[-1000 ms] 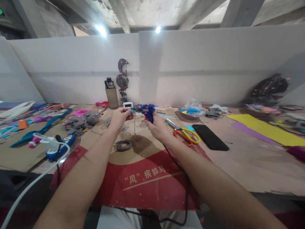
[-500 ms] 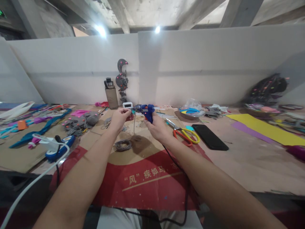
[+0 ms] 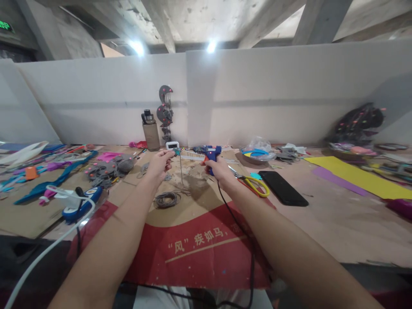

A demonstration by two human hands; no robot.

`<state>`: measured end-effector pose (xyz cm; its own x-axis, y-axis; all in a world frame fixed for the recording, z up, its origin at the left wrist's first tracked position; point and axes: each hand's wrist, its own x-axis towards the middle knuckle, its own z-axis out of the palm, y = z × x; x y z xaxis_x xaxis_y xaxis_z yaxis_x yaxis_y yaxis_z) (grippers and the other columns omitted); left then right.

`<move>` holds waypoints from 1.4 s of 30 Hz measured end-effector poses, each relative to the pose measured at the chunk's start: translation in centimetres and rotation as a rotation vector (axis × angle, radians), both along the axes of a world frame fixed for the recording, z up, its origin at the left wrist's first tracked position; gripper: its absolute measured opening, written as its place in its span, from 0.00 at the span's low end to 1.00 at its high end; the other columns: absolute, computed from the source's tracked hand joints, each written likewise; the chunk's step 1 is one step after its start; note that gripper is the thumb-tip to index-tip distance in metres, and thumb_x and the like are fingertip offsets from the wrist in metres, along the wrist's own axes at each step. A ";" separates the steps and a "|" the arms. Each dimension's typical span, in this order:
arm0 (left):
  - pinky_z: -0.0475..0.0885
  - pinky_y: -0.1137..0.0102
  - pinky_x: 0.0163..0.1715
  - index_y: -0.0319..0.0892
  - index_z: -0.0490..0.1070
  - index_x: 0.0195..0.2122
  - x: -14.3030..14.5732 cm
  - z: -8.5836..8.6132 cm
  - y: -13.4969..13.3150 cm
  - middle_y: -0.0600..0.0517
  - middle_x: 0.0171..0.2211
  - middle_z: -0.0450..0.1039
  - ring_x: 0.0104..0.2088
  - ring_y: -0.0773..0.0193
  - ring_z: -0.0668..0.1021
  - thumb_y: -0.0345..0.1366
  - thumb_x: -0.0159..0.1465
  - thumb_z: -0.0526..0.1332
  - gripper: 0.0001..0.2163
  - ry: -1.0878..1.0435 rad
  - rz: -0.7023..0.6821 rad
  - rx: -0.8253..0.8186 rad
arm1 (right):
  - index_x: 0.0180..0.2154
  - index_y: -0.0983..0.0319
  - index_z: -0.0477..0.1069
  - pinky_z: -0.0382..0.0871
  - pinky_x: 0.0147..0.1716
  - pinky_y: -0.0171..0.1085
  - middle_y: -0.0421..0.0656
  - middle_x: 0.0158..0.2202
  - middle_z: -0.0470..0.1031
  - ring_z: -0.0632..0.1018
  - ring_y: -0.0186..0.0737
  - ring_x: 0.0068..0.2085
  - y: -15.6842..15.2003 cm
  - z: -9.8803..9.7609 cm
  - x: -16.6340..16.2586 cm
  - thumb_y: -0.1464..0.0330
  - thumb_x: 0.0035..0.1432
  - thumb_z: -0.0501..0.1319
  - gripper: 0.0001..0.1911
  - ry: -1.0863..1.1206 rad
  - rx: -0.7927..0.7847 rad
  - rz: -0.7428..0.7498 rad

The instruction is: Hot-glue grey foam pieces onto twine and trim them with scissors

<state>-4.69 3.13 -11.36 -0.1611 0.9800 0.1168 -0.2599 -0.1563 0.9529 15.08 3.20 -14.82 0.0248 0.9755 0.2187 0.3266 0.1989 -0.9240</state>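
My right hand (image 3: 221, 170) is closed round the grip of a blue hot glue gun (image 3: 211, 152) whose red light is on; its black cord (image 3: 244, 240) trails back toward me. My left hand (image 3: 160, 163) pinches a small teal piece (image 3: 177, 151) with a thin grey cord (image 3: 181, 169) hanging from it. The gun's nozzle points left, a short gap away from the teal piece. Below the hands a coil of grey cord (image 3: 166, 199) lies on the brown cardboard (image 3: 193, 206).
Yellow-handled scissors (image 3: 254, 184) and a black phone (image 3: 282, 187) lie right of my right hand. A water bottle (image 3: 150, 131), grey felt cutouts (image 3: 107, 169), a power strip (image 3: 79, 201) and yellow and purple foam sheets (image 3: 354, 174) surround the cardboard with its red printed band.
My right hand has drawn the glue gun to the right, away from the teal piece that its nozzle had been touching. The left hand still holds the piece in place.
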 end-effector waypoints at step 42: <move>0.63 0.77 0.21 0.38 0.71 0.28 2.2 0.5 -2.1 0.53 0.22 0.70 0.21 0.73 0.71 0.42 0.52 0.66 0.12 0.447 -0.470 -0.055 | 0.37 0.62 0.72 0.65 0.40 0.36 0.44 0.36 0.76 0.73 0.37 0.38 -2.4 1.9 -0.2 0.71 0.58 0.57 0.07 -0.345 0.622 0.089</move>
<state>-2.48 1.03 -10.84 0.3392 0.9405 0.0207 0.1350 -0.0705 0.9883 14.85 0.79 -12.87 -0.2203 0.6622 0.7162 0.5374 0.6951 -0.4775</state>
